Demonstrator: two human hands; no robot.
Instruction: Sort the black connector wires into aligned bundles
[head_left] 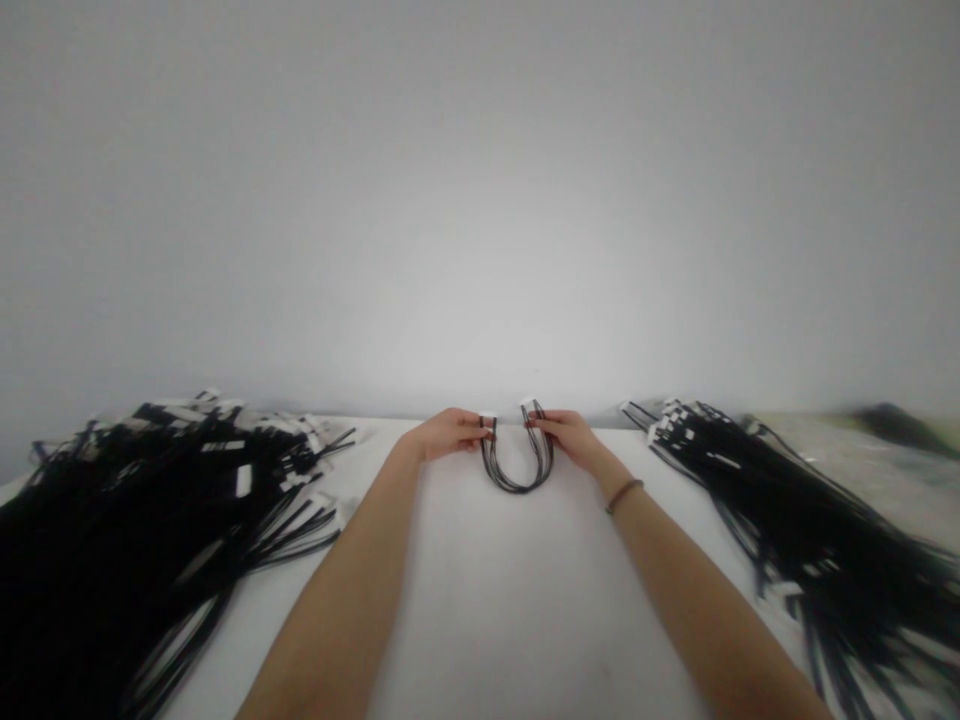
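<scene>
A black cable harness (517,488) with a white connector at each end is bent into a U between my hands, over the white table. My left hand (451,434) pinches it just below the left connector (487,416). Near the right connector (529,404), the fingers of my right hand (568,434) are closed on the other end. Several thin black wires run side by side through the bend. Both connectors point away from me, toward the wall.
On the left lies a large heap of black cables (150,540) with white connectors. A second bundle of cables (795,500) stretches along the right side, with clear plastic (877,470) behind it. The white table (510,610) meets a pale wall (480,220) at the back.
</scene>
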